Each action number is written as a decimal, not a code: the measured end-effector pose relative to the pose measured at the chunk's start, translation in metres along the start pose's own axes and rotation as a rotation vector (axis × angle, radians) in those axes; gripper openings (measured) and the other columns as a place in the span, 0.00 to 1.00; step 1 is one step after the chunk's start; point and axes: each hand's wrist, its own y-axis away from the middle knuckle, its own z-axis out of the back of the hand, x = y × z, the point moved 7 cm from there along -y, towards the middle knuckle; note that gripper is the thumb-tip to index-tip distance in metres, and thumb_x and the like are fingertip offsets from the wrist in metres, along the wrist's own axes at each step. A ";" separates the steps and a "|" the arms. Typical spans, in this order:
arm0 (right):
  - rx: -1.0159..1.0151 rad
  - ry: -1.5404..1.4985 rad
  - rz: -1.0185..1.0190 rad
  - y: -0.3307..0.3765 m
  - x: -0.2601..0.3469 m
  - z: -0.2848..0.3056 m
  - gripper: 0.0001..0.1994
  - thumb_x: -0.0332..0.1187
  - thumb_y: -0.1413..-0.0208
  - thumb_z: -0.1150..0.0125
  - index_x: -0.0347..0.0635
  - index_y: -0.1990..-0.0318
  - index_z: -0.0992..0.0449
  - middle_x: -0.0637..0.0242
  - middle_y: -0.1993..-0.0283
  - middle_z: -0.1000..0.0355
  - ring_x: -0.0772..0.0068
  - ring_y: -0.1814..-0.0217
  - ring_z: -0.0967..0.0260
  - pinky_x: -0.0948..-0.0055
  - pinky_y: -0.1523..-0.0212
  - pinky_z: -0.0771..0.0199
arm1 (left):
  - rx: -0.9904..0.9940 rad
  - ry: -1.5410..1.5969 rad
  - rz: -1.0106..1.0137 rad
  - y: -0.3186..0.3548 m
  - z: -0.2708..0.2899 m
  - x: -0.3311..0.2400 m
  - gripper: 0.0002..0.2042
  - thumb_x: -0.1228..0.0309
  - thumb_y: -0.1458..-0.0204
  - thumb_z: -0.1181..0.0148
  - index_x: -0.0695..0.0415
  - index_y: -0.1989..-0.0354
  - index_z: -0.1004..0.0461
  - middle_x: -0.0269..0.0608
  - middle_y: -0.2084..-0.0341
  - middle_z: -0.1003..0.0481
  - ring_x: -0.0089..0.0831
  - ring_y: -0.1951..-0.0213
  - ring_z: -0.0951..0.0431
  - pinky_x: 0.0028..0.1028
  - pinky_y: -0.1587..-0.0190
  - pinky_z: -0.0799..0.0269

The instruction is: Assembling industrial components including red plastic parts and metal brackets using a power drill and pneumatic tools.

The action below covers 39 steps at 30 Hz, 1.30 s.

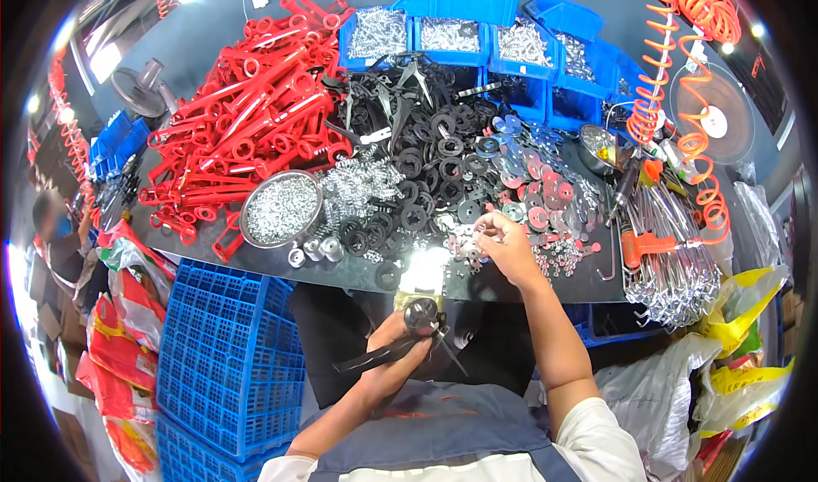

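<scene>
Here my left hand (388, 358) grips a black metal tool (400, 346) low in the frame, held close over my lap so its round end faces up. My right hand (504, 245) reaches to the counter (511, 282), fingertips pinching among small washers (545, 218) at centre.

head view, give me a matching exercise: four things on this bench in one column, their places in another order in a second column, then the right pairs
Things:
1. heap of red plastic handles
2. round metal bowl of small silvery parts
3. blue plastic bins of screws
4. bundle of long metal rods

Places:
A. along the far edge of the bench
B. right end of the bench
C. far left part of the bench
D. near the front edge, below the red heap

Pairs: 1-C, 2-D, 3-A, 4-B
</scene>
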 end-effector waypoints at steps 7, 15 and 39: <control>-0.032 -0.089 0.068 0.002 0.060 -0.026 0.08 0.27 0.48 0.38 0.36 0.61 0.28 0.68 0.68 0.28 0.84 0.71 0.32 0.82 0.72 0.30 | 0.015 -0.013 -0.022 -0.013 -0.005 0.003 0.07 0.77 0.51 0.41 0.63 0.63 0.25 0.43 0.64 0.26 0.30 0.61 0.26 0.29 0.56 0.32; 0.225 -0.421 -0.064 0.020 0.063 -0.051 0.07 0.28 0.43 0.42 0.33 0.60 0.27 0.65 0.70 0.26 0.83 0.74 0.32 0.81 0.74 0.30 | 0.060 -0.016 -0.061 -0.015 0.000 0.016 0.07 0.78 0.51 0.41 0.63 0.63 0.26 0.42 0.64 0.27 0.31 0.64 0.26 0.28 0.59 0.31; 0.335 -0.088 0.178 0.037 0.103 -0.052 0.11 0.31 0.50 0.36 0.39 0.59 0.21 0.62 0.61 0.23 0.69 0.60 0.25 0.73 0.58 0.28 | 0.112 -0.076 -0.045 -0.018 -0.013 0.004 0.07 0.76 0.53 0.39 0.63 0.66 0.29 0.42 0.68 0.25 0.28 0.65 0.25 0.27 0.61 0.30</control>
